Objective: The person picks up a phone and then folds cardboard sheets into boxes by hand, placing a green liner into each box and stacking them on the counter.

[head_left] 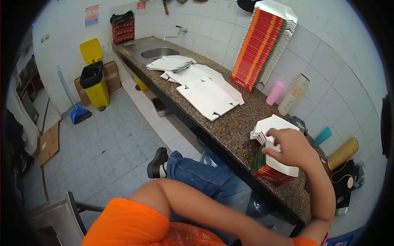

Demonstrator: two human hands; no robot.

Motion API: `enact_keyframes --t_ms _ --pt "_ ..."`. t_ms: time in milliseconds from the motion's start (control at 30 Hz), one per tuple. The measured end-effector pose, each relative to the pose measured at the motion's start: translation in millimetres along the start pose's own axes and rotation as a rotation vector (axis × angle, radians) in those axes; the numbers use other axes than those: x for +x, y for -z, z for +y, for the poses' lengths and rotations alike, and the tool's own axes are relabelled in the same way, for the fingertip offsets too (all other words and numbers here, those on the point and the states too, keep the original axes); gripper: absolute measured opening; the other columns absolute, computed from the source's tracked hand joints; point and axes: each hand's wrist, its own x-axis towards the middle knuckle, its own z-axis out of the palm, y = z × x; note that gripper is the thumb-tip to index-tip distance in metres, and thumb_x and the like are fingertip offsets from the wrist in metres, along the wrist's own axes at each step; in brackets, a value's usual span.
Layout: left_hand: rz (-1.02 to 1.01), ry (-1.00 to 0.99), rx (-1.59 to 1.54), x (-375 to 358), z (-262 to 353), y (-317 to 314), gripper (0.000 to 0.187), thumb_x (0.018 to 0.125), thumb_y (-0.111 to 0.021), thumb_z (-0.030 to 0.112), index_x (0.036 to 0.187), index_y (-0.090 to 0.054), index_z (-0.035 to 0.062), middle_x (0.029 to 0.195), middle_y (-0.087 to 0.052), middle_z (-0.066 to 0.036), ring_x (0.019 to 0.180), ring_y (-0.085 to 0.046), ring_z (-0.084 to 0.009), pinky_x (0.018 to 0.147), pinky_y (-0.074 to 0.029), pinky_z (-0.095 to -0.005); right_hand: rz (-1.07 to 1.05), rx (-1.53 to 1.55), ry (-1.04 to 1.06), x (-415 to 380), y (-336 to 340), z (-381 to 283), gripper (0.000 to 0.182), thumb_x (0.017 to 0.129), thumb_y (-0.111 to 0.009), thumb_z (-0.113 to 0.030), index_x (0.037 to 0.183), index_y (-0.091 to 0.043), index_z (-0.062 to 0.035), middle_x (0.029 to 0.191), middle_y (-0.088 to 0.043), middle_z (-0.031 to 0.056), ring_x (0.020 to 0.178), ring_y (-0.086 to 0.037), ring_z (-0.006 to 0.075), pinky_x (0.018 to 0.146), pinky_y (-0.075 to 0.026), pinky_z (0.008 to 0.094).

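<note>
My right hand point(292, 148) reaches over a short stack of folded cardboard boxes point(274, 174) at the near end of the counter. Its thumb and fingers are bent around the white edge of a box in that stack. These boxes are white inside, with red and green printed sides. My left forearm crosses low in the view, and its hand is out of frame. Farther along lie flat white cardboard blanks point(209, 95), overlapping one another. A tall leaning stack of nested red and orange boxes point(259, 45) rests against the tiled wall.
A granite counter point(232, 131) runs to a metal sink point(160, 52). Along the wall are a pink cup point(275, 92), a printed roll point(294, 94), a teal cup point(322, 136) and a yellowish cylinder point(343, 153). A yellow bin point(97, 92) and blue dustpan point(79, 114) stand on the floor.
</note>
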Motion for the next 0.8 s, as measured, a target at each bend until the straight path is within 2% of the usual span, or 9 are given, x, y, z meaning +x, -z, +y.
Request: enact_keyframes --t_ms 33,67,133,200,300,467,600,667,800 --pt "-0.069 0.009 0.135 -27.5 9.7 31.4 0.057 0.105 -0.073 0.021 0.152 -0.044 0.0058 0.118 -0.072 -0.014 0.089 -0.072 -0.0253 0.081 -0.055 -0.0377 -0.113 -0.023 0.165 4.2 0.5 0.4 0.049 0.092 -0.076 -0.049 0.110 -0.074 -0.0027 0.092 -0.077 0.0199 0.088 -0.075 0.0392 0.079 -0.059 0.0488" --pt "0.034 0.224 0.073 -57.1 16.4 48.7 0.045 0.086 -0.086 0.025 0.120 -0.066 0.0042 0.097 -0.074 -0.010 0.089 -0.074 -0.0215 0.075 -0.060 -0.0398 -0.295 -0.065 0.125 8.4 1.7 0.3 0.059 0.085 -0.081 -0.057 0.109 -0.077 -0.0032 0.098 -0.078 0.0206 0.095 -0.075 0.0399 0.084 -0.059 0.0492" --pt "0.013 0.368 0.265 -111.1 59.0 110.0 0.032 0.096 -0.081 0.019 0.120 -0.068 0.0015 0.092 -0.080 -0.011 0.088 -0.080 -0.0198 0.070 -0.062 -0.0329 -0.470 -0.147 0.114 11.4 -1.5 2.6 0.066 0.080 -0.083 -0.062 0.111 -0.078 -0.0044 0.099 -0.079 0.0192 0.097 -0.076 0.0399 0.085 -0.060 0.0486" --pt "0.595 0.557 0.166 -170.8 93.6 169.6 0.028 0.094 -0.081 0.014 0.118 -0.072 0.0026 0.093 -0.079 -0.012 0.085 -0.078 -0.0197 0.073 -0.063 -0.0358 -0.680 -0.207 0.125 7.1 -16.3 9.4 0.077 0.068 -0.088 -0.070 0.107 -0.081 -0.0041 0.105 -0.079 0.0206 0.101 -0.076 0.0414 0.089 -0.060 0.0488" --pt "1.495 0.880 1.280 -262.1 58.8 275.4 0.047 0.090 -0.083 0.033 0.122 -0.071 0.0011 0.107 -0.079 -0.018 0.095 -0.078 -0.0256 0.084 -0.062 -0.0386 -0.534 -0.233 0.021 -0.6 -50.7 8.4 0.039 0.078 -0.087 -0.032 0.099 -0.081 -0.0001 0.106 -0.079 0.0215 0.102 -0.077 0.0387 0.089 -0.062 0.0470" --pt "1.166 1.653 1.527 -306.5 37.5 328.9 0.053 0.079 -0.091 0.046 0.112 -0.077 0.0058 0.114 -0.077 -0.022 0.101 -0.077 -0.0348 0.093 -0.061 -0.0424 -0.249 -0.139 -0.152 -11.6 -81.8 24.4 0.022 0.081 -0.081 -0.019 0.093 -0.079 -0.0001 0.101 -0.078 0.0213 0.098 -0.077 0.0383 0.086 -0.062 0.0475" --pt "1.105 1.667 1.332 -348.8 59.4 371.8 0.055 0.078 -0.094 0.039 0.116 -0.076 0.0048 0.121 -0.077 -0.019 0.109 -0.076 -0.0380 0.089 -0.063 -0.0497 0.343 0.046 -0.205 -57.6 -80.3 5.8 0.024 0.084 -0.083 -0.021 0.092 -0.073 -0.0008 0.095 -0.077 0.0189 0.086 -0.075 0.0398 0.078 -0.061 0.0470" --pt "1.474 1.378 0.758 -354.3 73.7 366.7 0.036 0.085 -0.086 0.018 0.117 -0.074 0.0070 0.112 -0.077 -0.017 0.104 -0.076 -0.0359 0.073 -0.066 -0.0495 0.473 0.261 -0.177 -84.2 -74.8 -18.6 0.026 0.088 -0.081 -0.023 0.101 -0.072 -0.0032 0.091 -0.076 0.0146 0.084 -0.075 0.0351 0.073 -0.059 0.0429" --pt "1.757 0.977 1.003 -353.9 90.3 356.5 0.029 0.092 -0.065 0.000 0.119 -0.068 0.0079 0.093 -0.072 -0.013 0.087 -0.074 -0.0260 0.056 -0.060 -0.0415 0.338 0.652 -0.080 -109.9 -94.2 -48.7 0.030 0.088 -0.083 -0.024 0.106 -0.071 -0.0026 0.092 -0.075 0.0123 0.088 -0.076 0.0321 0.076 -0.058 0.0409"
